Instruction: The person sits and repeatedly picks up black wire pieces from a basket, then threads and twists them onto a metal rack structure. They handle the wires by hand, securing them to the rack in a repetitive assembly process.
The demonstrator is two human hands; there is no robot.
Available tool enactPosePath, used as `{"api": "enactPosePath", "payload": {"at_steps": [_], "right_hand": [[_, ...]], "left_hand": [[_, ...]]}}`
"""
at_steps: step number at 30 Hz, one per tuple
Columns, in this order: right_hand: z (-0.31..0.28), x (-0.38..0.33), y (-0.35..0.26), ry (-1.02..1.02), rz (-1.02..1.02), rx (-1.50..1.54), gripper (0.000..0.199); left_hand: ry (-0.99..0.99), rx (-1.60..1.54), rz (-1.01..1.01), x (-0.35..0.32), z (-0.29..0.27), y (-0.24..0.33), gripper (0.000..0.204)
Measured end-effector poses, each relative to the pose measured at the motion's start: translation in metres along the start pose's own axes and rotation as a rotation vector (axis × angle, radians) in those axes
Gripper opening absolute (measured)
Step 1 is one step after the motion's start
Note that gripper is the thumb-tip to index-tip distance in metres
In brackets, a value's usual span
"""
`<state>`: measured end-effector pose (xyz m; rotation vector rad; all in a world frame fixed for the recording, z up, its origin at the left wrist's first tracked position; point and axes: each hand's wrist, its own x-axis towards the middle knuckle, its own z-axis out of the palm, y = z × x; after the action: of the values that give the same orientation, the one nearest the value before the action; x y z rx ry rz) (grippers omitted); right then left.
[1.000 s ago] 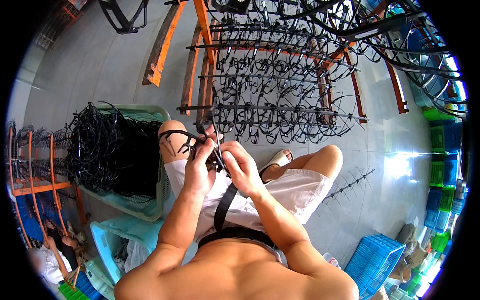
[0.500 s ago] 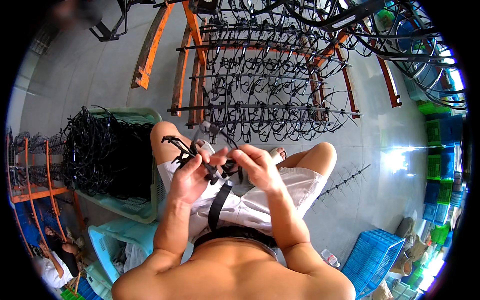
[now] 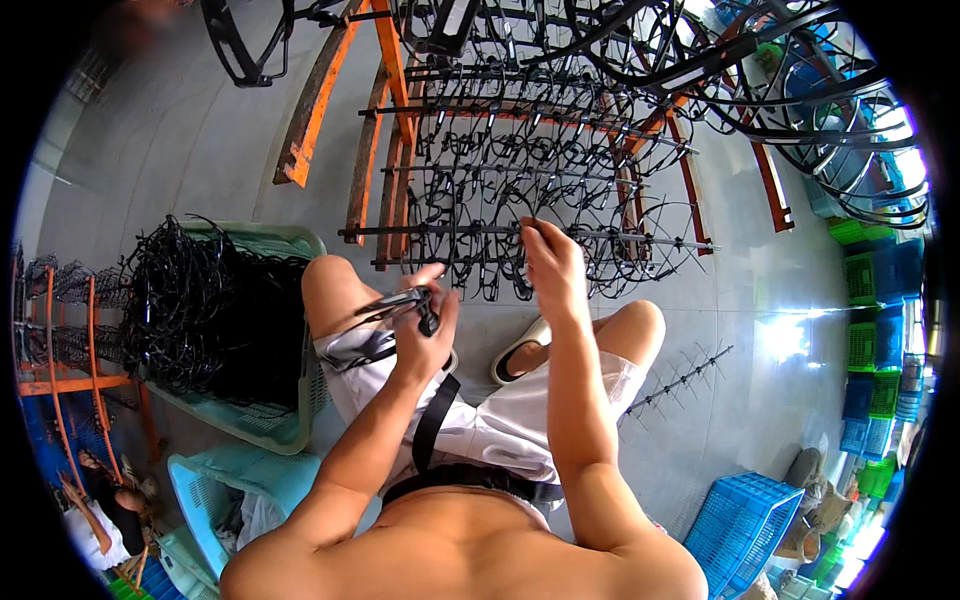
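Note:
My left hand (image 3: 428, 325) is in front of my left knee, closed around several black, thin frame-like plastic parts (image 3: 365, 330) that stick out to its left. Those parts are smeared by motion. Farther out and to the right, my right hand (image 3: 552, 265) reaches to the nearest dark rod (image 3: 620, 238) of the rack. Its fingertips pinch a thin black part (image 3: 530, 222) at the rod; its shape is mostly lost among the similar looped parts (image 3: 485, 275) hanging there.
An orange rack frame (image 3: 310, 110) carries several rods of black parts. A green crate (image 3: 290, 430) heaped with black pieces stands at my left, a light-blue basket (image 3: 195, 490) below it. Blue crates (image 3: 745, 520) are at lower right. A spiky rod (image 3: 685, 378) lies on the floor. Another person (image 3: 100, 520) sits lower left.
My hands were together over my lap and have parted. The right hand has moved forward to the rack rod; the left has shifted slightly right, still holding the black frame-like parts.

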<state>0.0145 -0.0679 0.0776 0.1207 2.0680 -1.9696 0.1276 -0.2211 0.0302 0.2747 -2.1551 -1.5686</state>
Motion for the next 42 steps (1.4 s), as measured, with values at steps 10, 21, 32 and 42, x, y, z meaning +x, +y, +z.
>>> {"api": "enactPosePath", "payload": {"at_steps": [10,21,32,42], "right_hand": [[0.041,0.068,0.031,0.113,0.025,0.145,0.024],[0.039,0.037,0.043,0.024,-0.010,0.415,0.025],[0.034,-0.009,0.075,0.158,-0.502,-0.186,0.025],[0.035,-0.017,0.091,0.142,-0.366,-0.028,0.025]], "left_hand": [[0.069,0.393,0.130,0.020,0.019,-0.035,0.018],[0.021,0.333,0.008,0.025,0.018,-0.037,0.013],[0.007,0.155,-0.061,0.029,0.016,-0.025,0.013],[0.064,0.100,-0.025,0.027,0.019,-0.036,0.012]]}}
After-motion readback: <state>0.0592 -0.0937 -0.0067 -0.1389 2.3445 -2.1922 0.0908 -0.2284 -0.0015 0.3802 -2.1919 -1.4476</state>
